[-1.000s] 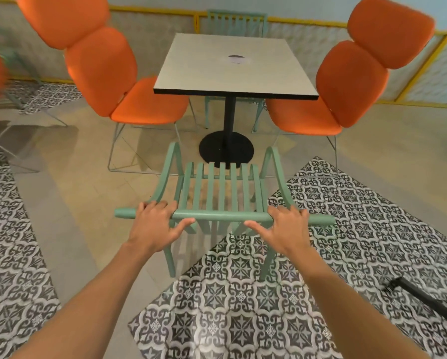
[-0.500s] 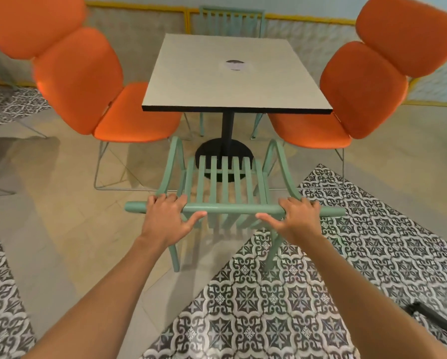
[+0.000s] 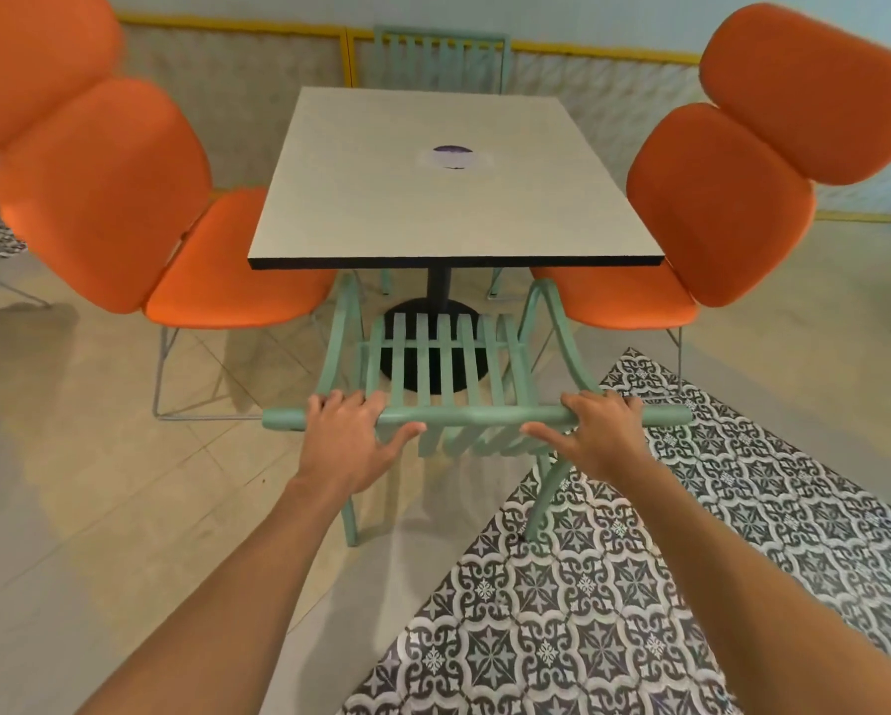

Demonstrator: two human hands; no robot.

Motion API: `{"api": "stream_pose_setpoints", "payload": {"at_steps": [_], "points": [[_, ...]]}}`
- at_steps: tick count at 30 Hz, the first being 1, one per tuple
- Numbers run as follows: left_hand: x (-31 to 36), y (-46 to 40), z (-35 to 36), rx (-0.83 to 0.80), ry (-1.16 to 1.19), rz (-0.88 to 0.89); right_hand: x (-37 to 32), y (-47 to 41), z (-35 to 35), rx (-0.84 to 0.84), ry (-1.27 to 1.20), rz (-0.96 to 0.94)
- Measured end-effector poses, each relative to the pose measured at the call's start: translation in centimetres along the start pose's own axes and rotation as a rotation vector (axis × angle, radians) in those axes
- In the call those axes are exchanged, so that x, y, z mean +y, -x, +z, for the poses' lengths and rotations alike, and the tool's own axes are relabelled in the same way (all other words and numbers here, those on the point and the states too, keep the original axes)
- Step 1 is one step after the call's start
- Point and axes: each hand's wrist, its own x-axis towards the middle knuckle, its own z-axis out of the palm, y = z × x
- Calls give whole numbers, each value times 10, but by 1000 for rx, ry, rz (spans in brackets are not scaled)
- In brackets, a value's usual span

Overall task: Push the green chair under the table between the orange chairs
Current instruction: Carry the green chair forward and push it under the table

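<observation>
Patterned tiles are filling the lower right of the frame and plain beige floor [image 3: 97, 482] the lower left, with the surface [image 3: 454, 198] standing at upper centre on a black pedestal [image 3: 435, 353]. An orange chair [image 3: 139, 209] is sitting at its left side and another orange chair [image 3: 701, 214] at its right, both seats reaching in beneath the surface edges.

You are holding the green chair [image 3: 433, 363] by its top rail, which is running left to right across the middle of the frame. Your left hand [image 3: 348, 441] is draping over the rail left of centre, fingers [image 3: 330, 402] curling over the far side and the thumb lying along the near side. Your right hand [image 3: 601, 430] is mirroring it right of centre, fingers wrapping the rail the same way. Both are gripping the rail at about equal distance from its middle.

What matters now: the chair's seat is pointing straight away from you, toward the top of the frame, with its slats lining up on the pedestal. Its front is just reaching the near edge of the surface, armrest tips sitting below that edge, in the gap between the two orange seats. I judge the push is partway done; the gap on each side looks narrow, so an even, straight push from both hands seems called for.
</observation>
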Motion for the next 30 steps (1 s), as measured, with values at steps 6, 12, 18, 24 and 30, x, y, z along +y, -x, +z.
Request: {"api": "stream_pose_setpoints", "payload": {"at_steps": [6,12,18,24,30], "points": [[-1,-44,3,18,25,2,11,-46,3,47,21,-24],[-2,-85,7,7,34,-17,19,-92,4,58,-6,-36],[-9,-114,13,-11,-11,-16,20,-115,7,98,-26,-31],[-7,-111,15,-3,-4,-26,21,-114,10,94,-18,-36],[-4,-110,9,-39,5,-39,23,-115,10,84,-41,-42]]}}
